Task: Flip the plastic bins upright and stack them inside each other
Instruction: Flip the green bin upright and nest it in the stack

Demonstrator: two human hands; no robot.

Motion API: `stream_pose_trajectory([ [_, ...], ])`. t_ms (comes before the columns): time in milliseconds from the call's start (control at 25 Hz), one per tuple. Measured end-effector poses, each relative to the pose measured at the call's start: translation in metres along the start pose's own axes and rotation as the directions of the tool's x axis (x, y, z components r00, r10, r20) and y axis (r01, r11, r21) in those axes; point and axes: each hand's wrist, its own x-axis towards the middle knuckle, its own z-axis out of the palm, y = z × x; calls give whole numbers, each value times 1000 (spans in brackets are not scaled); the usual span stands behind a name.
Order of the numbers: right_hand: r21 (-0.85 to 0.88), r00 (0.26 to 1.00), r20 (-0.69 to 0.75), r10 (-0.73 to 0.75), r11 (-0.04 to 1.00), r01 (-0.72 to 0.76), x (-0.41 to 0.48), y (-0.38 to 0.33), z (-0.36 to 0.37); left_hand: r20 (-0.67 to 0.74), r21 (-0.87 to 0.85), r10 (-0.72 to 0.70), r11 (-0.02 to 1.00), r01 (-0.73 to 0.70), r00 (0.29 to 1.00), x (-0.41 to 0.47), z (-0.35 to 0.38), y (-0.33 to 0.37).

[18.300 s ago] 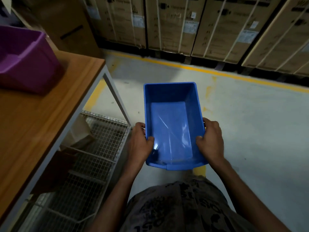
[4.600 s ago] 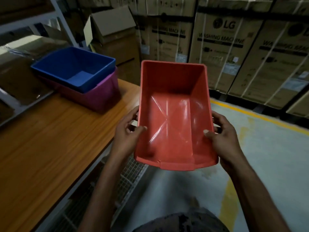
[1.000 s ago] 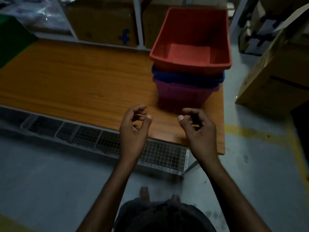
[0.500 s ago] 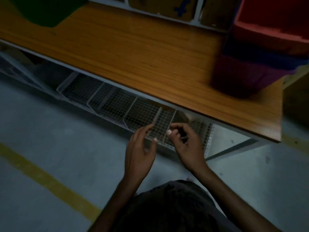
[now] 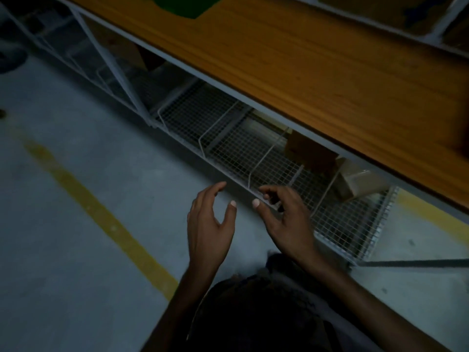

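Below the wooden tabletop (image 5: 317, 69), over grey floor (image 5: 63, 224) beside wire shelving (image 5: 228, 138), left hand (image 5: 209, 224) and right hand (image 5: 284, 219) hover loosely curled, holding nothing.

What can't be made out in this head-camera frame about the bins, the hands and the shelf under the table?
- Green object: head view, cut off by the top edge; bin or not, unclear.
- Brown boxes on the wire shelf: head view, partly hidden by the tabletop.
- Right hand: head view, dim and blurred; whether it touches the wire shelf is unclear.
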Motion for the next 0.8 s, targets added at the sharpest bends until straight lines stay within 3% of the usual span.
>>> stream_pose_trajectory([
  [240,114,989,143,-23,993,6,60,-15,78,-51,-155,-155,977,145,987,61,-29,-48],
  [480,363,946,313,83,910,-200,184,-40,156,-43,-269,-323,915,300,946,177,-62,-96],
  [640,328,918,389,73,920,-212,263,-50,205,-67,-216,-344,922,323,937,253,-79,-122],
  [800,340,908,403,117,902,-267,312,-61,257,-45,-270,-391,891,365,919,313,-99,-152],
])
